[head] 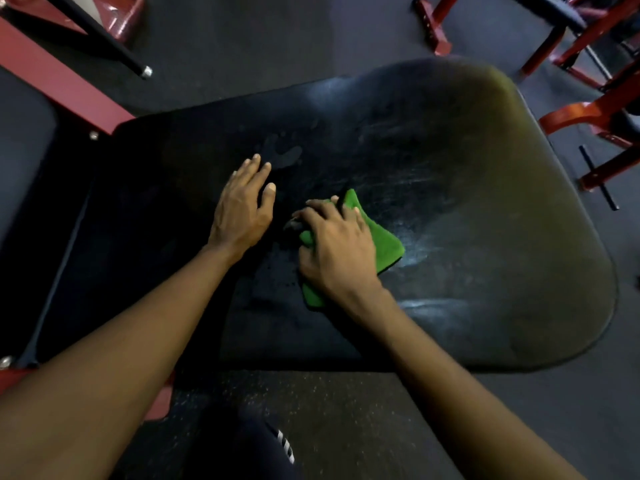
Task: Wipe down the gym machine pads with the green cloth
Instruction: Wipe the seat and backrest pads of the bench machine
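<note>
**Inspector:** State of the hands?

**Assistant:** The right hand (337, 247) bears down on the green cloth (384, 244), fingers bent over it and gripping its far edge. The left hand (242, 209) lies flat on the pad (485, 202), fingers straight, holding nothing. It appears to serve as a brace.

**Inspector:** Position of the cloth relative to the working hand?

**Assistant:** Directly beneath the palm. Green shows past the fingertips, out on the little-finger side, and in a small flap by the wrist on the thumb side. Its long axis runs roughly in line with the hand.

**Inspector:** And the surface yet to be covered?

**Assistant:** Pale wet streaks lie on the little-finger side of the right hand and beyond its fingertips. In my judgement that part is already wiped. On the thumb side, past the left hand, the pad is dull, and a smudge (282, 152) sits just beyond the left fingertips.

**Inspector:** Finding?

**Assistant:** The next stroke likely goes toward the thumb side. The left hand lies just beside the cloth in that path and would have to lift or shift first.
</note>
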Action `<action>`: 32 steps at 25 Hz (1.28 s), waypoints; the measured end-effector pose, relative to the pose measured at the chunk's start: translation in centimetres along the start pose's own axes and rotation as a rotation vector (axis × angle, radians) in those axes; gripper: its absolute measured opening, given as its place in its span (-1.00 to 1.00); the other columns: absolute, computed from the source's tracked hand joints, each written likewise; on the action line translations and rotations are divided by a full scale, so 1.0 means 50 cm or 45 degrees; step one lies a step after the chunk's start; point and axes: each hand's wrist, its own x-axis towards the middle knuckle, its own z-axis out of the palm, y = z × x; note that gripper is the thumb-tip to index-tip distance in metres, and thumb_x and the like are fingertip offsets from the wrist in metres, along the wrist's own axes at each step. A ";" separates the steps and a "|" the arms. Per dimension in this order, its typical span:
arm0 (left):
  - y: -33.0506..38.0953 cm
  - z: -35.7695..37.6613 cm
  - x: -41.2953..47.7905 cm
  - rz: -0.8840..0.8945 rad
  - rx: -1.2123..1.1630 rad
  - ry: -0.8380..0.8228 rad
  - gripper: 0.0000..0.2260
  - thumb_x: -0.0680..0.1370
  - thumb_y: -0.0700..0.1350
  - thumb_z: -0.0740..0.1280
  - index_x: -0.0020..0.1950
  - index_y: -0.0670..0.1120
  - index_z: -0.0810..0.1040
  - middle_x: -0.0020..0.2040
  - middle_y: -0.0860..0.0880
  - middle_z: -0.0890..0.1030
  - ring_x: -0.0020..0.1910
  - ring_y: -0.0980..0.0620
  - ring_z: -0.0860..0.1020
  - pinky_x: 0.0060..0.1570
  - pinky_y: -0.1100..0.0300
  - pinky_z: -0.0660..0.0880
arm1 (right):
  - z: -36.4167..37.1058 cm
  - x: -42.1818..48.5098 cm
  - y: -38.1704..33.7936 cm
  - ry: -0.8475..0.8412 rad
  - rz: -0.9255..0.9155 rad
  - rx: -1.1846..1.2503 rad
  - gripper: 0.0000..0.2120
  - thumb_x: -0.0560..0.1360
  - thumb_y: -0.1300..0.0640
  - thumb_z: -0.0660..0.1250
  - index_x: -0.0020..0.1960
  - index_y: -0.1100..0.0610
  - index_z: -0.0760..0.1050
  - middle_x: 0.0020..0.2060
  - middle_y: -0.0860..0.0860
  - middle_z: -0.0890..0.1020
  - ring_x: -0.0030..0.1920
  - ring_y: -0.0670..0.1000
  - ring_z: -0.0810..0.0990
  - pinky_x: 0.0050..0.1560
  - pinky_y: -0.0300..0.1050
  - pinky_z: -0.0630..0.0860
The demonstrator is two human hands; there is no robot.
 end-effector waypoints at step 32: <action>-0.011 -0.017 -0.083 -0.075 0.028 -0.112 -0.52 0.71 0.02 0.12 0.63 -0.05 0.18 0.63 -0.07 0.16 0.61 0.01 0.08 0.58 0.10 0.00 | -0.031 -0.081 0.024 0.006 0.095 -0.013 -0.55 0.38 0.10 0.32 0.24 -0.16 0.49 0.32 -0.11 0.48 0.35 0.13 0.43 0.47 0.31 0.17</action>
